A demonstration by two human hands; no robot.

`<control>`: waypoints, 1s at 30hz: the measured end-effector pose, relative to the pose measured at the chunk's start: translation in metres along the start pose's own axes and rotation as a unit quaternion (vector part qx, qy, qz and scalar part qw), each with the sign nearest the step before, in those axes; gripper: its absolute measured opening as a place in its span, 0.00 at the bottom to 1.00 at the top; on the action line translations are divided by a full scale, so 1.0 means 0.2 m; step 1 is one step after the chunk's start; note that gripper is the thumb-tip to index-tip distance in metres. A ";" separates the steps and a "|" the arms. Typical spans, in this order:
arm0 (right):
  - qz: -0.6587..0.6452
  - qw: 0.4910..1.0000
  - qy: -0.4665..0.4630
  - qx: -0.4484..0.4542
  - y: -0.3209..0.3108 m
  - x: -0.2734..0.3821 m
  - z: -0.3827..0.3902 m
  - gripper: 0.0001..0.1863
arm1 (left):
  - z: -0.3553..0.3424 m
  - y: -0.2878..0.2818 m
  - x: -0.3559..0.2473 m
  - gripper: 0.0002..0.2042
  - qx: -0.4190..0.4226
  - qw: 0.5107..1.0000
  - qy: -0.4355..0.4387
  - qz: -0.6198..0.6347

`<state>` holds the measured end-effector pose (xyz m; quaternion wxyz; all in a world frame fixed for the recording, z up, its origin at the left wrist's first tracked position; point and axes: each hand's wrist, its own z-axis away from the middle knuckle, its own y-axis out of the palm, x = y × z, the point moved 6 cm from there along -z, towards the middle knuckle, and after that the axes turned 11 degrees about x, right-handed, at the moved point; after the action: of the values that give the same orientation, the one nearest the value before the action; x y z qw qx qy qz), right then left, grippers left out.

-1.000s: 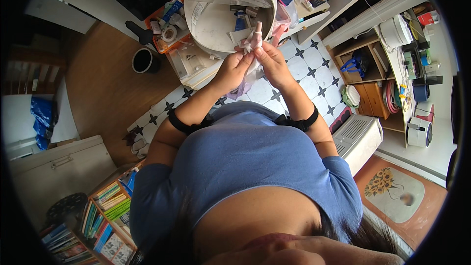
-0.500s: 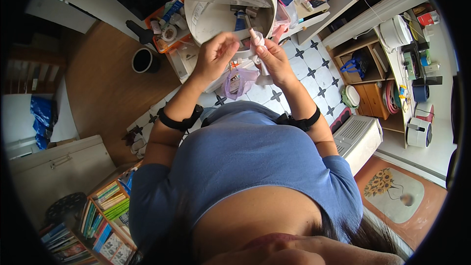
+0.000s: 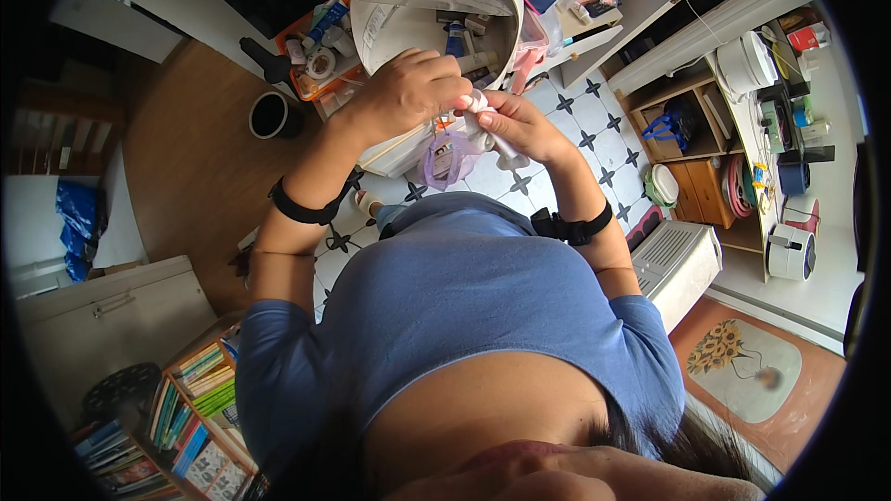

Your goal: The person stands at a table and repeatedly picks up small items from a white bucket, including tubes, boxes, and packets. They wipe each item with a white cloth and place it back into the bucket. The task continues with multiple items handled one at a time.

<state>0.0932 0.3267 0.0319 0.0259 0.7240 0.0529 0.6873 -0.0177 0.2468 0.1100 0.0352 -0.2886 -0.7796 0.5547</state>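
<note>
A white cloth or tissue [image 3: 476,100] is bunched between my hands, just in front of the open white case. My right hand [image 3: 527,128] pinches it between thumb and fingers, and a loose end [image 3: 510,156] hangs below. My left hand [image 3: 408,93] is closed at the cloth's upper left side, its curled fingers around the end of a slim pale tube. Those fingers hide nearly all of the tube. Inside the white case [image 3: 367,23] lie small tubes, a blue one [image 3: 454,39] among them.
An orange bin [image 3: 281,40] of bottles and tubes stands left of the case. Below my hands hangs a lilac bag [image 3: 438,167]. A black bucket [image 3: 271,115] is on the wood floor. At right are wooden shelves [image 3: 694,181] and a white appliance [image 3: 676,260].
My left hand has moved right and closed over the slim tube's end, which stuck up in view before. My right hand has shifted slightly down and right with the cloth.
</note>
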 end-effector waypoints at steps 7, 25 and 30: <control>0.445 0.886 -0.021 -0.127 0.05 0.11 0.00 0.16 | 0.01 0.06 0.01 0.09 -0.007 0.999 -0.053 -0.010; 0.327 0.933 -0.009 -0.151 -0.06 0.04 0.03 0.16 | 0.18 0.10 0.12 0.10 -0.079 0.956 -0.203 0.198; -0.057 0.992 0.095 0.054 0.00 -0.05 -0.01 0.21 | 0.12 0.12 0.07 0.06 -0.033 0.985 -0.105 0.130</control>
<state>0.0898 0.3251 0.0222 0.0205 0.6513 0.1334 0.7467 -0.0280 0.2391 0.0768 -0.1291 -0.3289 -0.7523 0.5560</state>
